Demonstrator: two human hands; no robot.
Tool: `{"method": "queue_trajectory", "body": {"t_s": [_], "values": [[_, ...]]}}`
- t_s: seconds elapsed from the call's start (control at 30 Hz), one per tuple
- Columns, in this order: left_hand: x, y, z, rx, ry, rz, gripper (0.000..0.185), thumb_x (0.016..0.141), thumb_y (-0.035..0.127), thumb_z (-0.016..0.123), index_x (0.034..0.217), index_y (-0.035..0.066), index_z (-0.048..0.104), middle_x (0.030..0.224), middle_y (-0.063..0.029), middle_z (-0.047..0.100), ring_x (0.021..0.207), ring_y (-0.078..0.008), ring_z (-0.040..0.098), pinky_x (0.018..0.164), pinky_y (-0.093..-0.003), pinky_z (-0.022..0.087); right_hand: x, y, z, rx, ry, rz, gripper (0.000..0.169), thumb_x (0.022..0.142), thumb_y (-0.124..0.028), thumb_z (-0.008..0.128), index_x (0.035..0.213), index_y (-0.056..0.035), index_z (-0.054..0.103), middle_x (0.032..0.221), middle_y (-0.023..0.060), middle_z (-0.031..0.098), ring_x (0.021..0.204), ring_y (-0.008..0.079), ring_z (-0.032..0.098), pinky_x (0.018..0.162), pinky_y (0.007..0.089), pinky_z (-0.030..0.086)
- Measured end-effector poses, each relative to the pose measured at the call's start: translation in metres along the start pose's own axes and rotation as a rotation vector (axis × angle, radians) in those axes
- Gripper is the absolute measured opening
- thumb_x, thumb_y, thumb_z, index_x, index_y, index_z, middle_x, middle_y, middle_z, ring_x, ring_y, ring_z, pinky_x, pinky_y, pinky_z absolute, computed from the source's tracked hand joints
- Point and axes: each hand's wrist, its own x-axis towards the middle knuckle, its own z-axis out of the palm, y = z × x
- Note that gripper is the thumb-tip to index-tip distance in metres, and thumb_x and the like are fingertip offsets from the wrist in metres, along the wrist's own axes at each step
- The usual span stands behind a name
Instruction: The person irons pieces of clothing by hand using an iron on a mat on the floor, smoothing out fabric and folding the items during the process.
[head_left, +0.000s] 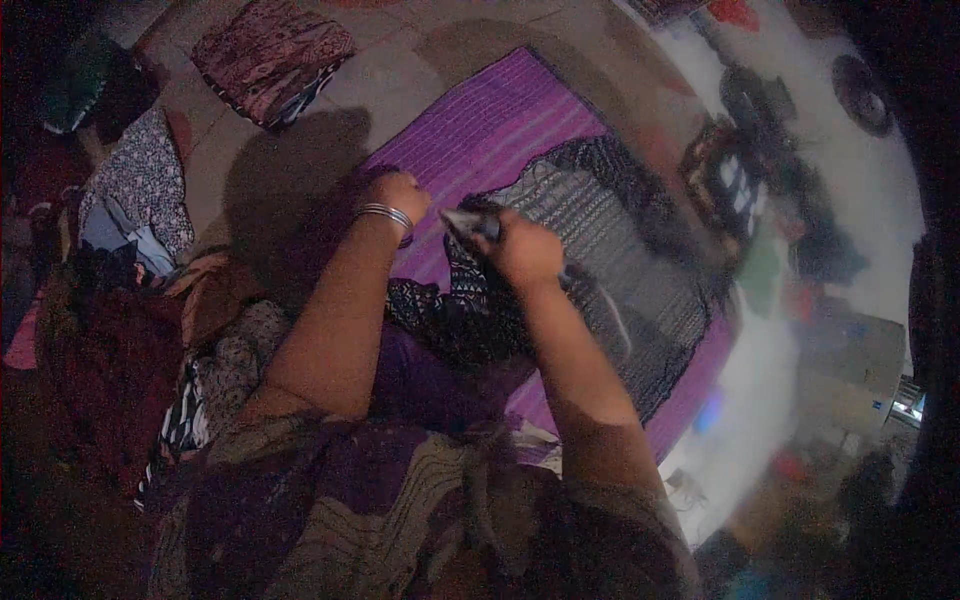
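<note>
My right hand (531, 251) grips what looks like a clothes iron (469, 222), its pale pointed tip towards my left hand. Under and around it lies a black-and-white patterned garment (600, 202), its near left part bunched into dark folds. That garment is spread over a purple striped cloth (480, 120) on the floor. My left hand (403, 196), with silvery bangles at the wrist, is low over the purple cloth, left of the iron's tip. Its fingers look curled, but whether they pinch any fabric is hidden.
Folded reddish-brown patterned cloth (274, 60) lies on the tiled floor (390, 45) at the upper left. A heap of clothes (112, 352) runs down the left side. Blurred items, including a dark patterned bundle (720, 180), are at right. A thin pale cord (621, 322) shows beside my right forearm.
</note>
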Motion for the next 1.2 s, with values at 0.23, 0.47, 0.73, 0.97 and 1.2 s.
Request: {"method": "queue_trajectory", "body": {"t_s": [0.23, 0.47, 0.73, 0.97, 1.2], "values": [[0.011, -0.011, 0.007, -0.146, 0.234, 0.028, 0.031, 0.077, 0.029, 0.054, 0.100, 0.011, 0.065, 0.104, -0.0178, 0.062, 0.095, -0.0363, 0.060, 0.083, -0.0435, 0.048, 0.029, -0.008, -0.008, 0.017, -0.035, 0.163, 0.041, 0.074, -0.045, 0.066, 0.100, -0.0136, 0.060, 0.090, 0.0143, 0.066, 0.084, 0.0331, 0.064, 0.072, 0.0456, 0.051], [0.025, -0.019, 0.023, -0.275, 0.355, 0.199, 0.027, 0.078, 0.027, 0.054, 0.098, 0.012, 0.065, 0.098, -0.0162, 0.064, 0.089, -0.0355, 0.061, 0.081, -0.0440, 0.047, -0.073, 0.035, -0.004, -0.046, -0.175, -0.028, 0.048, 0.068, -0.051, 0.069, 0.095, -0.0123, 0.061, 0.084, 0.0165, 0.065, 0.079, 0.0353, 0.063, 0.069, 0.0447, 0.050], [-0.044, 0.055, 0.085, 0.340, -0.095, 0.738, 0.048, 0.081, 0.033, 0.056, 0.126, 0.018, 0.050, 0.138, -0.0052, 0.042, 0.128, -0.0225, 0.037, 0.103, -0.0529, 0.027, -0.178, 0.152, -0.009, -0.103, 0.069, 0.575, 0.051, 0.069, -0.056, 0.066, 0.092, -0.0111, 0.061, 0.081, 0.0151, 0.065, 0.073, 0.0356, 0.063, 0.065, 0.0432, 0.050], [-0.053, 0.073, 0.078, 0.571, -0.209, 0.483, 0.072, 0.086, 0.046, 0.051, 0.144, 0.019, 0.018, 0.152, 0.0020, 0.004, 0.140, -0.0225, -0.001, 0.110, -0.0552, 0.003, -0.150, 0.166, 0.010, -0.242, 0.196, 0.284, 0.053, 0.065, -0.056, 0.070, 0.090, -0.0107, 0.059, 0.072, 0.0132, 0.063, 0.067, 0.0313, 0.063, 0.058, 0.0421, 0.050], [-0.034, 0.055, 0.086, 0.387, 0.004, 0.483, 0.066, 0.085, 0.044, 0.051, 0.141, 0.018, 0.027, 0.148, -0.0017, 0.019, 0.137, -0.0246, 0.014, 0.108, -0.0534, 0.010, -0.093, 0.162, -0.004, -0.140, 0.143, 0.159, 0.047, 0.069, -0.049, 0.068, 0.089, -0.0084, 0.057, 0.075, 0.0136, 0.063, 0.069, 0.0321, 0.063, 0.062, 0.0430, 0.050]]}}
